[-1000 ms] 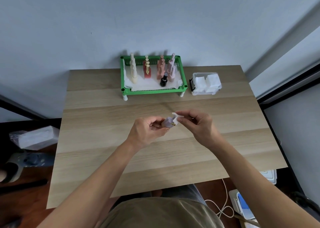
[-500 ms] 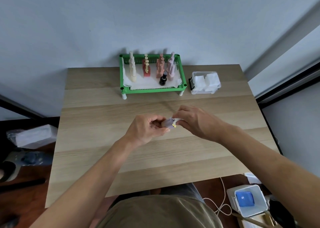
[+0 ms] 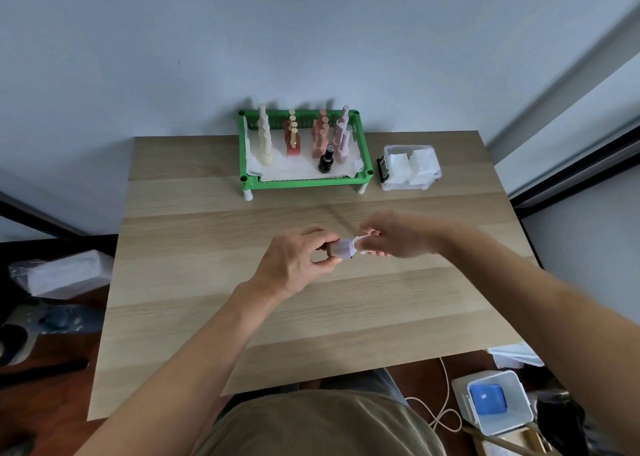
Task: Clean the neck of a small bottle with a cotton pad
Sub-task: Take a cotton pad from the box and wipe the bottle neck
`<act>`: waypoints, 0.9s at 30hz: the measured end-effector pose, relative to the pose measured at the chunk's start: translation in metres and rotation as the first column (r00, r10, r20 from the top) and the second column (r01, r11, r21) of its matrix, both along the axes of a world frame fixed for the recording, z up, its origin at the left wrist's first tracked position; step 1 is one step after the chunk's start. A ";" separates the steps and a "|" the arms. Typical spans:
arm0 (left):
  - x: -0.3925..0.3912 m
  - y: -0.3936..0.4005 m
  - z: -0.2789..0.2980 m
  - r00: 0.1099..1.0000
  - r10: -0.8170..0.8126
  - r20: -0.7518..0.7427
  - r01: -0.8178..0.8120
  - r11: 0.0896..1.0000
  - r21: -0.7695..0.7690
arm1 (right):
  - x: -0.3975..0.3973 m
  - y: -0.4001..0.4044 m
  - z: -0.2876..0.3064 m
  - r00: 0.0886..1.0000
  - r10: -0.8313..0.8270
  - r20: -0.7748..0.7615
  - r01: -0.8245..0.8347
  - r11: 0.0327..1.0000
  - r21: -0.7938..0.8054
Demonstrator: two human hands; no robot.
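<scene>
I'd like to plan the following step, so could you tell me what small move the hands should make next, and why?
Probably a short twist of the cotton pad around the bottle's neck. The left hand grips the small lilac bottle above the table, and the right hand pinches the pad against its open end, so wiping contact seems made.

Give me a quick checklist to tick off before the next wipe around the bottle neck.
1. Left hand grips the small bottle: ok.
2. Right hand pinches the cotton pad: ok.
3. Pad touching the neck: cannot tell, the fingers hide it.
4. Bottle cap off: cannot tell.
5. Bottle held above the table, not resting on it: ok.
6. Spare pads in the clear box: ok.
</scene>
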State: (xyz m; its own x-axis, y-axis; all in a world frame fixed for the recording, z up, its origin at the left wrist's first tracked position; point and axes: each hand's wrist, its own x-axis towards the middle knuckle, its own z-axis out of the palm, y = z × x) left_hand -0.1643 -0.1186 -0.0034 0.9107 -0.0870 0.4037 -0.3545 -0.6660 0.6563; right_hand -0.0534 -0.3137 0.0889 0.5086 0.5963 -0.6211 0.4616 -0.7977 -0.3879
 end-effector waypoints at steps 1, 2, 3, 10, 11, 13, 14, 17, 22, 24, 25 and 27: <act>0.000 -0.001 -0.001 1.000 -0.008 0.009 0.008 1.000 -0.005 | 0.005 -0.003 0.000 0.992 -0.076 -0.106 0.077 0.997 0.005; 0.000 -0.003 -0.001 1.000 -0.017 0.013 0.017 1.000 -0.013 | 0.009 -0.006 0.000 0.963 -0.155 -0.222 0.161 0.987 0.007; 0.000 -0.004 -0.002 1.000 -0.025 0.011 0.025 0.999 -0.021 | 0.012 -0.009 0.000 0.917 -0.222 -0.331 0.238 0.971 0.008; -0.002 -0.002 -0.007 0.995 0.030 -0.100 -0.050 0.977 -0.206 | 0.027 -0.044 -0.002 0.720 -0.409 -0.561 0.603 0.768 0.214; -0.003 -0.001 -0.009 0.990 0.043 -0.136 -0.077 0.964 -0.255 | 0.025 -0.048 -0.005 0.751 -0.431 -0.500 0.611 0.741 0.278; -0.005 -0.001 -0.012 0.973 0.052 -0.225 -0.136 0.917 -0.374 | 0.018 -0.050 -0.012 0.802 -0.462 -0.379 0.589 0.717 0.372; -0.006 -0.002 -0.012 0.963 0.049 -0.264 -0.163 0.888 -0.430 | 0.012 -0.049 -0.016 0.809 -0.465 -0.360 0.584 0.704 0.403; -0.005 -0.005 -0.014 0.939 0.017 -0.343 -0.216 0.806 -0.551 | -0.013 -0.039 -0.028 0.817 -0.464 -0.343 0.577 0.641 0.507; -0.002 -0.011 -0.014 0.933 0.037 -0.357 -0.234 0.818 -0.526 | -0.048 -0.013 -0.042 0.677 -0.591 -0.437 0.710 0.370 0.599; -0.002 -0.011 -0.012 0.935 0.065 -0.347 -0.232 0.855 -0.464 | -0.053 -0.010 -0.044 0.629 -0.645 -0.435 0.738 0.319 0.594; -0.002 -0.011 -0.011 0.940 0.072 -0.335 -0.221 0.873 -0.435 | -0.055 -0.010 -0.044 0.616 -0.666 -0.421 0.744 0.315 0.589; -0.003 -0.011 -0.009 0.950 0.067 -0.306 -0.191 0.899 -0.395 | -0.058 -0.010 -0.046 0.607 -0.679 -0.413 0.749 0.316 0.582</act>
State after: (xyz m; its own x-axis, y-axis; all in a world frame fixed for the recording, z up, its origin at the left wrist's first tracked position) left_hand -0.1672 -0.1292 -0.0124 0.9818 0.1581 0.1051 -0.0463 -0.3375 0.9402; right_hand -0.1115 -0.3236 0.0427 0.9199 0.2548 -0.2979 -0.2147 -0.3085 -0.9267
